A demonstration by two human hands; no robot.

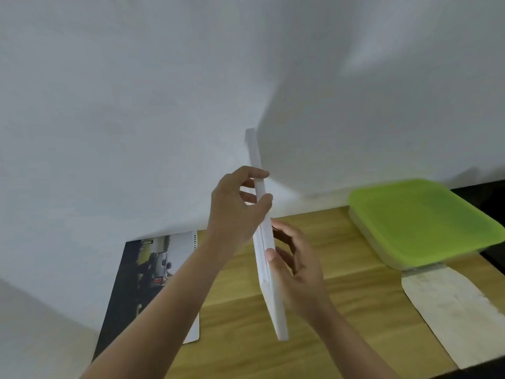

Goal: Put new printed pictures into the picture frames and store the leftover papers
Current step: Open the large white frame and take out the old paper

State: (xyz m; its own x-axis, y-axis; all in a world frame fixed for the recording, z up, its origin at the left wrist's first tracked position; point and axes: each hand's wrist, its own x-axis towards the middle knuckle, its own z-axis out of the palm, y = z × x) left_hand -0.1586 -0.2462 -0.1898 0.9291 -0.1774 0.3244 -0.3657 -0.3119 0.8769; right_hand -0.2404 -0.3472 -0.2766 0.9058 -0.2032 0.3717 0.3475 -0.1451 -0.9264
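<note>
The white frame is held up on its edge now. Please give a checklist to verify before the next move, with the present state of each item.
1. Both hands grip the white frame: left hand high, right hand lower: ok.
2. Frame is clear of the wooden table: ok.
3. Printed picture lies flat within reach: ok.
4. Back of the frame is open: cannot tell.
5. Green-lidded box is out of the way: ok.

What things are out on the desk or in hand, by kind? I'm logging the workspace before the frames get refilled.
White picture frame, held edge-on in both hands: 1
Printed picture, flat on the wooden desk: 1
Green-lidded box: 1
Pale paper sheet under the box's near edge: 1
Total: 4
</note>
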